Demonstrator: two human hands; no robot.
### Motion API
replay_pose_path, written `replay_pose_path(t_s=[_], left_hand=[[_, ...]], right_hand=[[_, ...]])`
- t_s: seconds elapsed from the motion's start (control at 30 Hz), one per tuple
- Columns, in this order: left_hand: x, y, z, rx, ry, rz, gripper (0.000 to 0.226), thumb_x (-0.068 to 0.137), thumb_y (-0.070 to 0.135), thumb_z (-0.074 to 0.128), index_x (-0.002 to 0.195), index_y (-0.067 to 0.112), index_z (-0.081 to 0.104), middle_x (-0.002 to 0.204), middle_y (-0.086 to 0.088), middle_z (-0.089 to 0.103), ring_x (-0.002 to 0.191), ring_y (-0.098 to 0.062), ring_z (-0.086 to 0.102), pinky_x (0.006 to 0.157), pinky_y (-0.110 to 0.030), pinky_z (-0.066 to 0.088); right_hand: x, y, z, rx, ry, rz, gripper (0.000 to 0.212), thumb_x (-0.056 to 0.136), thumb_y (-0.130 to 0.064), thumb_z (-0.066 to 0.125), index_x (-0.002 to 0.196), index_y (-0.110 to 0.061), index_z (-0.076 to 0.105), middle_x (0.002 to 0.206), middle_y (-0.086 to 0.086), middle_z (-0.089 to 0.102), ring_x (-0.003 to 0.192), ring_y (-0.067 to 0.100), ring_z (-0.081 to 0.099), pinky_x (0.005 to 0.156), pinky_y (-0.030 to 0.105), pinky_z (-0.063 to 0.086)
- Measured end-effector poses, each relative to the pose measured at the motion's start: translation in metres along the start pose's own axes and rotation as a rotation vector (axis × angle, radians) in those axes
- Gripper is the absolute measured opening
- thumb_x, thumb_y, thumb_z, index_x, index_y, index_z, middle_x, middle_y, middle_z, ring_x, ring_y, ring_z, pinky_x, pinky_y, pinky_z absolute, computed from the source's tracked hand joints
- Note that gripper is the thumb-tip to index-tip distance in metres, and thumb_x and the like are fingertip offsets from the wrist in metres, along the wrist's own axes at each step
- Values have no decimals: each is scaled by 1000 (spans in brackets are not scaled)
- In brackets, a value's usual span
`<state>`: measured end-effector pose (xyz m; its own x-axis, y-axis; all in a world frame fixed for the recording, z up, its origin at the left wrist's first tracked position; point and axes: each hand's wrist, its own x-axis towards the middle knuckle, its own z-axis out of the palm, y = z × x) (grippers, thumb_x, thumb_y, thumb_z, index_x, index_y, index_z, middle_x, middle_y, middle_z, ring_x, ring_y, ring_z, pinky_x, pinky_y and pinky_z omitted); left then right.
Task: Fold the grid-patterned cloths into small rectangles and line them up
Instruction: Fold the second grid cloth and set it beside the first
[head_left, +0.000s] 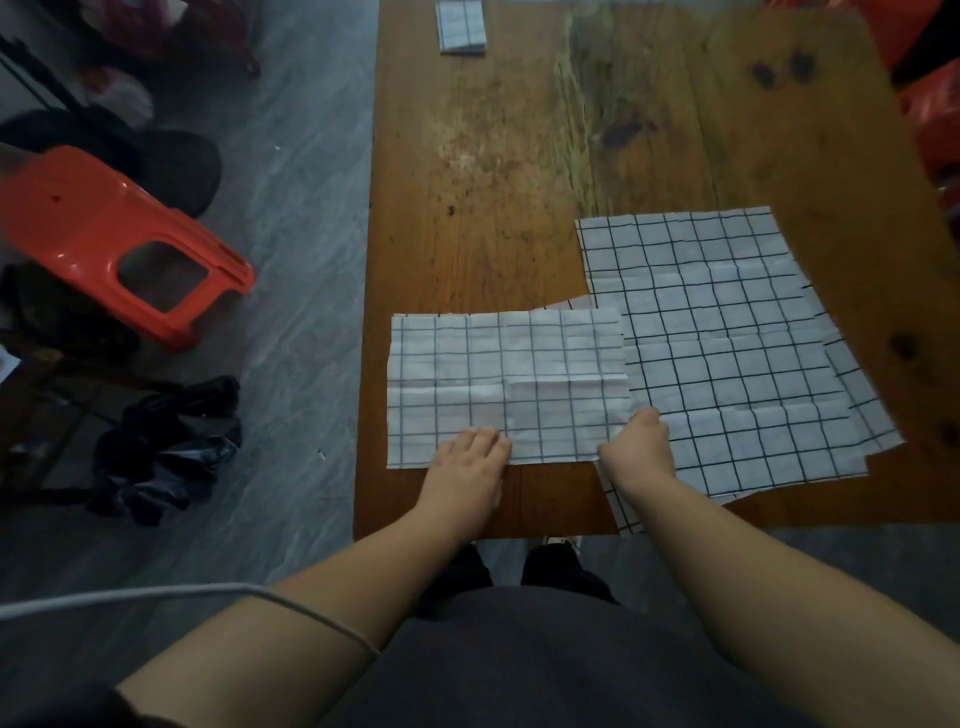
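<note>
At the far left of the frame an orange plastic stool (119, 228) lies tipped over on the grey floor. Below it, a heap of black cloth (166, 447) sits on the floor. A white cable (156, 592) runs across the lower left and over the person's left arm.

The wooden table (493, 182) fills the middle and right. At the very top edge, a small folded cloth (462, 26) with a grid on it lies on the table, well apart from the rest.

Low in the middle, the left hand (467, 467) lies flat with its fingers straight, pressing the near edge of the half-folded cloth (504, 384). This cloth is a wide white rectangle with dark lines, near the front edge of the table.

The right hand (636, 447) is at the near right corner of that cloth. Its fingers are curled and it grips the corner.

To the right, a pile of open grid cloths (727, 338) lies flat, and the half-folded cloth overlaps its left side.

At the upper right edge there are some red things (930, 119), too blurry to tell what they are.
</note>
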<state>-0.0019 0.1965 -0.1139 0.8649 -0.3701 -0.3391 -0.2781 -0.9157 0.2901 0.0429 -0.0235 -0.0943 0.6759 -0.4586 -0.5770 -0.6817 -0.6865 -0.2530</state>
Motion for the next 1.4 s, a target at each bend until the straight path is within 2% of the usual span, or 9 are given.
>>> replay_pose_path(t_s=[0.1, 0.23, 0.37, 0.67, 0.83, 1.0, 1.1, 1.2, 1.4], left_hand=[[4, 1, -2, -11, 2, -11, 56, 98, 29, 52, 150, 21, 33, 152, -3, 37, 140, -25, 31, 115, -40, 29], [7, 1, -7, -17, -17, -44, 62, 98, 37, 53, 152, 22, 27, 152, -3, 35, 140, -24, 30, 115, -40, 27], [9, 5, -12, -32, -45, -88, 76, 98, 47, 53, 157, 24, 11, 163, -6, 15, 150, -27, 12, 122, -45, 11], [17, 2, -58, -363, 141, -56, 58, 101, 11, 48, 154, 30, 35, 160, 4, 38, 146, -17, 35, 118, -36, 32], [11, -5, -117, -1033, 35, -205, 22, 105, 26, 46, 117, 35, 63, 118, 4, 69, 104, -10, 66, 91, -38, 58], [0, -30, -158, -1718, -42, -302, 25, 102, 17, 54, 124, 8, 63, 117, -16, 72, 106, -32, 71, 92, -51, 56], [-6, -50, -160, -1844, -74, -343, 29, 100, 3, 50, 127, 2, 60, 119, -23, 69, 104, -36, 70, 89, -52, 58], [-10, -66, -150, -1848, -73, -409, 29, 100, 2, 49, 128, 1, 59, 119, -24, 70, 104, -37, 71, 83, -51, 60], [-21, -90, -125, -1749, -149, -494, 27, 100, 1, 51, 126, 3, 61, 118, -20, 72, 107, -35, 71, 84, -46, 60]], right_hand=[[3, 0, -1, 72, -24, 51, 46, 92, -9, 63, 129, -6, 36, 85, 7, 52, 66, 19, 50, 48, 28, 36], [4, -4, -7, 265, -98, 113, 19, 86, -9, 62, 104, -2, 60, 83, 12, 63, 72, 28, 61, 60, 33, 49], [-14, -20, -19, 628, -395, 195, 15, 87, -11, 54, 73, -13, 49, 58, 1, 38, 48, 15, 35, 48, 27, 26], [-58, -50, -74, 1171, -678, -40, 17, 101, -25, 49, 108, -14, 59, 76, 2, 56, 67, 14, 50, 66, 30, 38], [-62, -52, -93, 1407, -524, -140, 45, 104, -43, 38, 122, -10, 63, 99, 6, 66, 95, 21, 61, 91, 40, 46], [-43, -48, -79, 993, -123, -221, 30, 106, -21, 45, 128, -6, 58, 121, 5, 62, 125, 28, 56, 105, 43, 49], [-38, -62, -72, 920, -302, -187, 49, 106, -39, 43, 144, -10, 47, 134, 2, 56, 132, 25, 52, 101, 35, 46], [-43, -78, -68, 932, -526, -158, 45, 104, -50, 39, 128, -15, 54, 107, -2, 66, 100, 16, 66, 78, 30, 51], [-48, -80, -49, 724, -654, -234, 23, 98, -18, 59, 119, -8, 59, 115, 16, 65, 98, 30, 68, 83, 44, 59]])
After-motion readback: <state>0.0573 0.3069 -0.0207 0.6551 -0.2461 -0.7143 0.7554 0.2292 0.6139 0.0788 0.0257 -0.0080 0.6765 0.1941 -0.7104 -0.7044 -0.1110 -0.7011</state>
